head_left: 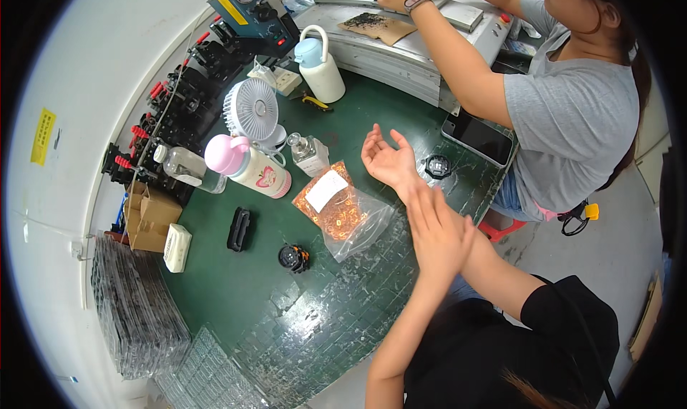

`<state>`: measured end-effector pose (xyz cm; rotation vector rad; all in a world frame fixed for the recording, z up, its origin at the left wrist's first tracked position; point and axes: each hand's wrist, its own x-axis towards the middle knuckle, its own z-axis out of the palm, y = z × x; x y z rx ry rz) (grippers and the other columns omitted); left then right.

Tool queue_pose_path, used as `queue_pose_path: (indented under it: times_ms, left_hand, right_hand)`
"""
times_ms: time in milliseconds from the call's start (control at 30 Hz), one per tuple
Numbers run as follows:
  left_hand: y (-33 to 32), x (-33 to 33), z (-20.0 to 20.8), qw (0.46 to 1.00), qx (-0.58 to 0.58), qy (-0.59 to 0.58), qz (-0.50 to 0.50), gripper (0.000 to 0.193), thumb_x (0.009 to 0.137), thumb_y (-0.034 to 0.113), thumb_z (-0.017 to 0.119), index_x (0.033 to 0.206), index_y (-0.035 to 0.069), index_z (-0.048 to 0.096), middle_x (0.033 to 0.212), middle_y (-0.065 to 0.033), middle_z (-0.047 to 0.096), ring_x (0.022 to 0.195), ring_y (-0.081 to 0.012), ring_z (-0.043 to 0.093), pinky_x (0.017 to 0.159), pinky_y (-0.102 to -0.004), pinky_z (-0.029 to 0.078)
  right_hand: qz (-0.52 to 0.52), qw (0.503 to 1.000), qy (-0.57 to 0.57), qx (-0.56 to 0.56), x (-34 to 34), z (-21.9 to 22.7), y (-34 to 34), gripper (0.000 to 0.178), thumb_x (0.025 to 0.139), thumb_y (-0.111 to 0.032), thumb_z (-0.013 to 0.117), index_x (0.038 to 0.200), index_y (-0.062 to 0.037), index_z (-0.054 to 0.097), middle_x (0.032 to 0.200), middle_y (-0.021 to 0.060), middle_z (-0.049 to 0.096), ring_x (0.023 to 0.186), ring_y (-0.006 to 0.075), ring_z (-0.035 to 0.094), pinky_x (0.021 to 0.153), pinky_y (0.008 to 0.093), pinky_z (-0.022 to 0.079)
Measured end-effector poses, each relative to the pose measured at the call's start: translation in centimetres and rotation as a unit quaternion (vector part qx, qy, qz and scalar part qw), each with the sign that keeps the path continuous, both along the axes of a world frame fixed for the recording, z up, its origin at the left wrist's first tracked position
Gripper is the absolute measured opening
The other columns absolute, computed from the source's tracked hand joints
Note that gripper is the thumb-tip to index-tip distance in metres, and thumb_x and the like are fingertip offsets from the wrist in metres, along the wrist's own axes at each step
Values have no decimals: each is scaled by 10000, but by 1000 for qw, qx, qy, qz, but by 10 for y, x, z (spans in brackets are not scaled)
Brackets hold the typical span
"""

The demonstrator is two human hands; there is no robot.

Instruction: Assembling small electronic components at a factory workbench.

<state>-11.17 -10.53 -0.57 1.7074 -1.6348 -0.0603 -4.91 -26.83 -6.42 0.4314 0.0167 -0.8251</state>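
My left hand (438,239) lies across my right forearm, its fingers stretched and slightly apart. Palm up above the green table, my right hand (388,162) is open and holds nothing, its fingers loosely bent. Beside it is a clear plastic bag (365,226) of small orange rings (345,214) with a white label (328,191). Just right of my right hand sits a round black part (437,167). Another round black part with orange edges (293,257) stands left of the bag's lower end. A black oblong tray (240,229) lies further left.
A pink-capped bottle (250,167), glass bottle (309,156), white fan (255,110) and blue-topped flask (320,69) stand toward the back. Stacked clear trays (136,309) are at left. A co-worker in grey (572,94) sits at right near a phone (478,137).
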Motion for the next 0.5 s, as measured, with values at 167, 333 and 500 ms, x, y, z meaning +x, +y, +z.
queue_pose_path:
  times_ms: [167, 333, 500]
  left_hand:
    - [-35, 33, -7, 998, 10, -27, 52, 699, 774, 229, 606, 1323, -77, 301, 1351, -302, 291, 1308, -461, 217, 1066, -494, 251]
    - [-34, 45, -5, 984, 103, 83, 123, 733, 796, 234, 593, 1344, -107, 245, 1390, -345, 199, 1300, -480, 222, 1039, -489, 302]
    - [-42, 22, 13, 985, -15, -127, 115, 576, 819, 174, 574, 1268, -112, 355, 1300, -319, 369, 1229, -445, 367, 1046, -429, 308]
  right_hand:
    - [-19, 998, -55, -30, -6, 5, -4, 294, 877, -282, 493, 999, -28, 578, 895, 85, 575, 794, 205, 552, 738, 331, 489]
    - [-13, 996, -65, -56, -7, 21, 2, 306, 877, -293, 503, 1013, -30, 578, 902, 85, 578, 795, 200, 555, 731, 313, 489]
    - [-45, 999, -14, -11, -12, 13, -8, 296, 863, -285, 523, 1034, -49, 581, 928, 79, 573, 819, 193, 546, 734, 317, 477]
